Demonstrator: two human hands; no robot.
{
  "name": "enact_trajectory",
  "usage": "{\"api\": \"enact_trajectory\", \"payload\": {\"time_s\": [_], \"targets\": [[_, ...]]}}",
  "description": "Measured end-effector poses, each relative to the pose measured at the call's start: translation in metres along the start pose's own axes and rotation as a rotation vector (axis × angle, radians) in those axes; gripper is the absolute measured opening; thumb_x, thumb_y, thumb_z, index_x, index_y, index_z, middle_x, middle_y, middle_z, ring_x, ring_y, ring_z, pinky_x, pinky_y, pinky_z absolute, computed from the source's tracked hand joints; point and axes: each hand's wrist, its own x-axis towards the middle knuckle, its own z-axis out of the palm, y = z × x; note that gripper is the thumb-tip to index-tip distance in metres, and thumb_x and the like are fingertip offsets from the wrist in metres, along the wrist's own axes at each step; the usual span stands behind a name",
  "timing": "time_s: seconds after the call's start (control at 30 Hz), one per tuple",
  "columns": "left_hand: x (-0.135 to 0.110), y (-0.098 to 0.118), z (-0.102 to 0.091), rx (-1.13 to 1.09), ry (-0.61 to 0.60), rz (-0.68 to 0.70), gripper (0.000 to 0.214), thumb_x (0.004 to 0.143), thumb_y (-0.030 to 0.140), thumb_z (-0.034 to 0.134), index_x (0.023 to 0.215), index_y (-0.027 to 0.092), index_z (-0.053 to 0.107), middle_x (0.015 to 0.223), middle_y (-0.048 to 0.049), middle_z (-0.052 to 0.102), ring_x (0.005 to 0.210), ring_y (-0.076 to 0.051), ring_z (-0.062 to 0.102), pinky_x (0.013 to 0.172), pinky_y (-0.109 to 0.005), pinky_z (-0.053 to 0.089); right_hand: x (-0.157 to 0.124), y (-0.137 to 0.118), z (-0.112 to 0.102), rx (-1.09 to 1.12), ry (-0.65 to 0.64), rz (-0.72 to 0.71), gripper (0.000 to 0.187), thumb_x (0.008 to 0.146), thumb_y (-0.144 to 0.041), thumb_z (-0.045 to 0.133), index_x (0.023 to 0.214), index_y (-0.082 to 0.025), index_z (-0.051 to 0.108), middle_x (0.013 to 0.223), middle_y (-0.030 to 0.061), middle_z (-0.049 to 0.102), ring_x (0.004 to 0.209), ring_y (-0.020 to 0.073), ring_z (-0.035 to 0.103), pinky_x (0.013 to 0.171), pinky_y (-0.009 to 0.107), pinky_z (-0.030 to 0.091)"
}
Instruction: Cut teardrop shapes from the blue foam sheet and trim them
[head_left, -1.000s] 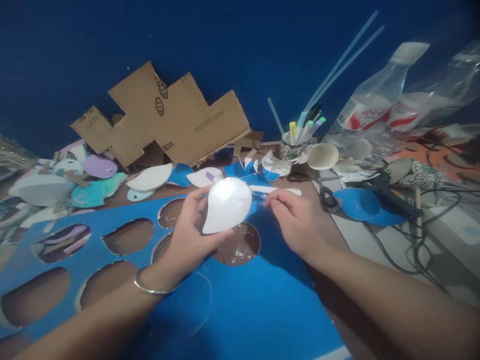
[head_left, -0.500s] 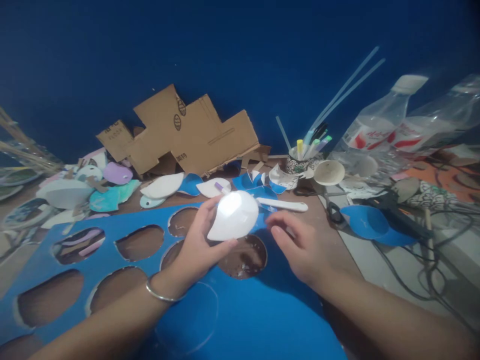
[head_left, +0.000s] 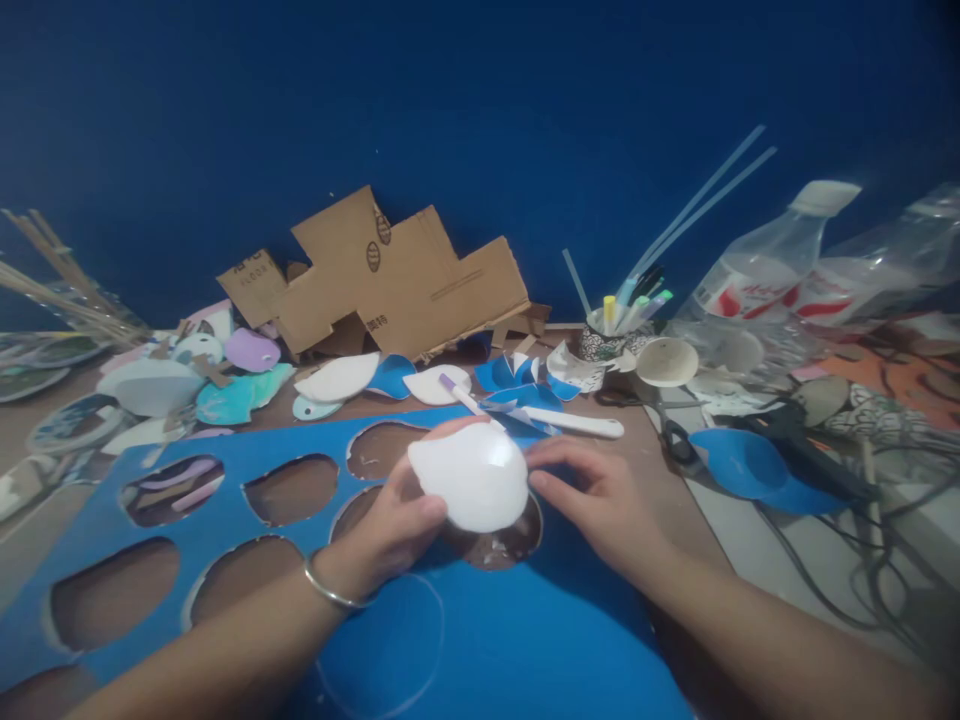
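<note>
My left hand point(head_left: 394, 525) grips a white curved paper petal point(head_left: 469, 478) from below and behind, thumb at its lower left. My right hand point(head_left: 592, 495) touches the petal's right edge with its fingertips, fingers bent toward it. Both hands hover over a large blue sheet point(head_left: 480, 640) with several round holes cut out. A silver bangle point(head_left: 330, 592) sits on my left wrist. Just behind the petal lie a purple-capped marker point(head_left: 461, 393) and a white stick-like tool point(head_left: 577, 424).
Folded cardboard point(head_left: 390, 275) leans on the blue wall. Paper cut-outs point(head_left: 225, 390) lie at the left. A cup of pens point(head_left: 611, 335), plastic bottles point(head_left: 765, 265), scissors point(head_left: 675, 435), a blue paper cone point(head_left: 739, 462) and cables point(head_left: 847, 500) crowd the right.
The petal turned from upright to facing me and dropped lower. My right hand moved left to its edge. The camera tilted down a little.
</note>
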Motion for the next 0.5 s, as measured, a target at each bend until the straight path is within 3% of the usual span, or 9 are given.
{"api": "enact_trajectory", "payload": {"time_s": [0.13, 0.23, 0.37, 0.43, 0.5], "targets": [[0.005, 0.001, 0.003, -0.207, 0.087, 0.043, 0.053, 0.074, 0.049, 0.056, 0.116, 0.017, 0.058, 0.115, -0.0128, 0.062, 0.106, -0.034, 0.058, 0.085, -0.045, 0.050, -0.001, -0.008, -0.003, -0.259, 0.126, -0.169, 0.014, 0.081, -0.018, 0.056, 0.089, -0.023, 0.066, 0.099, 0.0048, 0.066, 0.091, 0.0194, 0.063, 0.079, 0.034, 0.052], [0.008, 0.005, 0.005, -0.246, 0.078, 0.039, 0.050, 0.076, 0.048, 0.051, 0.109, 0.011, 0.061, 0.114, -0.0163, 0.062, 0.104, -0.037, 0.059, 0.087, -0.050, 0.048, 0.001, -0.010, -0.006, -0.316, 0.152, -0.046, 0.015, 0.080, -0.019, 0.056, 0.094, -0.023, 0.063, 0.089, 0.0041, 0.067, 0.076, 0.0188, 0.065, 0.067, 0.033, 0.055], [0.008, 0.006, 0.006, -0.261, 0.074, 0.042, 0.050, 0.076, 0.047, 0.050, 0.107, 0.010, 0.062, 0.109, -0.0167, 0.064, 0.101, -0.036, 0.060, 0.086, -0.050, 0.049, 0.005, -0.002, -0.006, -0.084, 0.225, -0.011, 0.018, 0.079, -0.021, 0.060, 0.097, -0.022, 0.059, 0.107, 0.0085, 0.061, 0.097, 0.0222, 0.062, 0.078, 0.037, 0.055], [0.008, 0.006, 0.006, -0.274, 0.088, 0.035, 0.049, 0.075, 0.047, 0.050, 0.106, 0.011, 0.063, 0.108, -0.0156, 0.065, 0.099, -0.035, 0.061, 0.085, -0.049, 0.049, 0.006, 0.001, -0.005, 0.077, 0.236, 0.030, 0.023, 0.080, -0.023, 0.059, 0.102, -0.023, 0.055, 0.102, 0.0078, 0.061, 0.094, 0.0215, 0.063, 0.078, 0.039, 0.055], [0.008, 0.007, 0.006, -0.288, 0.104, 0.015, 0.050, 0.074, 0.048, 0.050, 0.106, 0.012, 0.063, 0.107, -0.0151, 0.065, 0.097, -0.033, 0.061, 0.084, -0.046, 0.050, 0.006, 0.001, -0.005, 0.083, 0.245, 0.060, 0.021, 0.081, -0.022, 0.057, 0.102, -0.022, 0.054, 0.094, 0.0057, 0.062, 0.089, 0.0206, 0.064, 0.079, 0.041, 0.054]]}}
